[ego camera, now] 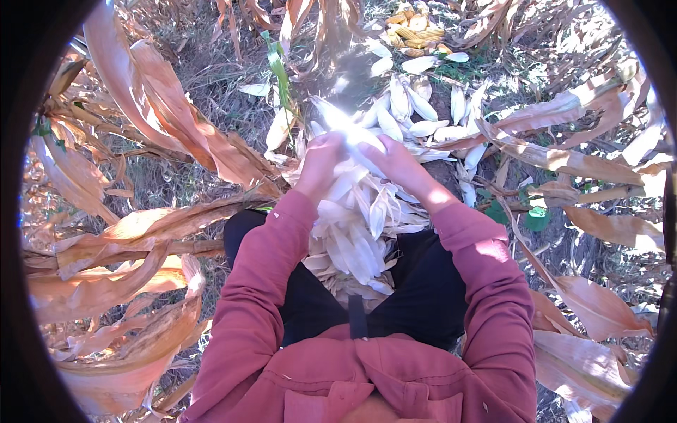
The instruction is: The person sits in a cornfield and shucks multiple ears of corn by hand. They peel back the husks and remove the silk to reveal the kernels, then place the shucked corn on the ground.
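Observation:
Both hands meet on one ear of corn in a pale husk (334,115), held out in front of my knees in bright, glaring sun. My left hand (323,158) grips it from the left side. From the right, my right hand (390,158) closes on its lower part, thumb on top. Glare hides where the fingertips sit and whether any kernels show. Below the hands, a heap of loose dry corn husks (349,227) fills the ground between my legs. Just beyond the hands lies a pile of ears still in their husks (402,108).
Husked yellow corn cobs (415,36) are heaped at the far side. Dry corn leaves arch in from the left (174,106) and right (566,156). One husked-over ear (279,129) lies left of the pile. A small green-leaved plant (537,218) grows at the right.

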`<act>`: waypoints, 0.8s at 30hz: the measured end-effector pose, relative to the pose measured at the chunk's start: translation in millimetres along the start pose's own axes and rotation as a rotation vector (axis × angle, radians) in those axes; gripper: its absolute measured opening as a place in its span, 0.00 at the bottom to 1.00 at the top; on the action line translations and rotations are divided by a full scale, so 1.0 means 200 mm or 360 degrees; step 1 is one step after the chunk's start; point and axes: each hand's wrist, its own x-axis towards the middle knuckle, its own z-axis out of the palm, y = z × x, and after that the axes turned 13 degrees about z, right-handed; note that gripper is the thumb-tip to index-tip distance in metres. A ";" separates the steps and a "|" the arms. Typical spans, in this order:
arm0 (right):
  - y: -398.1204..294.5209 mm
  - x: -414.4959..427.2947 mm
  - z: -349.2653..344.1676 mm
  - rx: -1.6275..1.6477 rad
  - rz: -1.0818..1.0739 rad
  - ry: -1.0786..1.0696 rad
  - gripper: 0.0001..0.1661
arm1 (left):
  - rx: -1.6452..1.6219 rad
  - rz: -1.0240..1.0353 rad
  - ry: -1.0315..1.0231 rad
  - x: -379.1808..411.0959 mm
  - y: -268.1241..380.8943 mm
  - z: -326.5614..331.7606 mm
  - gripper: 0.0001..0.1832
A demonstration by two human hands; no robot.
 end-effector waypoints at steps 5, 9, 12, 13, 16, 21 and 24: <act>0.03 0.04 0.03 0.0470 0.0064 -0.0192 0.31 | -0.0204 -0.0018 -0.0099 0.07 -0.12 -0.09 0.11; 0.06 0.07 0.02 0.0353 0.0015 -0.0104 0.30 | -0.0441 -0.0315 -0.0002 0.05 -0.07 -0.04 0.13; 0.05 0.05 0.01 0.0386 -0.0038 -0.0086 0.28 | -0.0394 -0.0240 0.0068 0.00 0.05 0.04 0.14; 0.03 0.03 0.01 0.0427 -0.0050 -0.0098 0.28 | -0.0299 -0.0122 0.0011 0.01 0.04 0.02 0.15; 0.02 0.01 0.02 0.0526 -0.0097 -0.0198 0.26 | -0.0240 0.0030 -0.0068 0.03 0.02 -0.03 0.15; 0.08 0.05 0.04 0.0351 -0.0256 -0.0161 0.28 | -0.0695 -0.0231 0.0236 0.01 0.05 0.03 0.15; 0.12 0.09 0.06 0.0109 -0.0397 0.0208 0.29 | -0.0738 -0.0333 0.0321 -0.01 0.09 0.06 0.14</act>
